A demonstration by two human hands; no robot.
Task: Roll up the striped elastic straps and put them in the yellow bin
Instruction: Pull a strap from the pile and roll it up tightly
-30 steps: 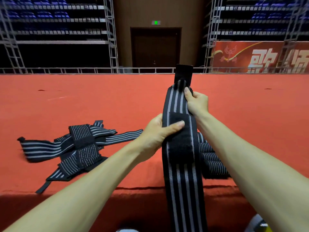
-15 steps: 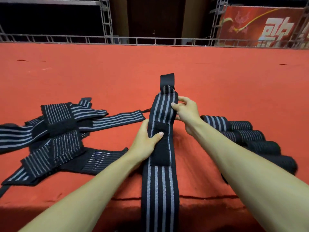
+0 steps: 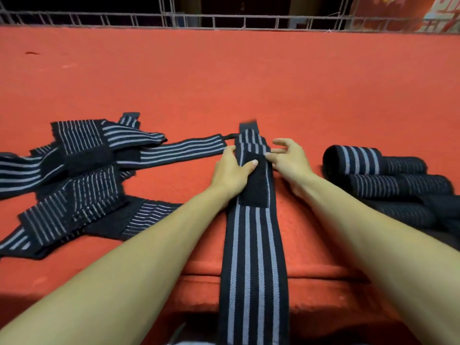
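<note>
Single head-worn view, forward and down, close over red surface (image 3: 249, 90).

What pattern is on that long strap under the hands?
Black with light grey lengthwise stripes on the strap, plus a plain black patch; the head view shows it clearly.

Strap (image 3: 251, 245) cut off below, far tip blurred — rolled straps (image 3: 398, 185) cropped right

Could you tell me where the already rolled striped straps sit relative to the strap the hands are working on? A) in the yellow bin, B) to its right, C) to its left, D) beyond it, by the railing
B: the rolled straps lie in a cluster on the red surface, to the right of the flat strap and just past the right hand.
</note>
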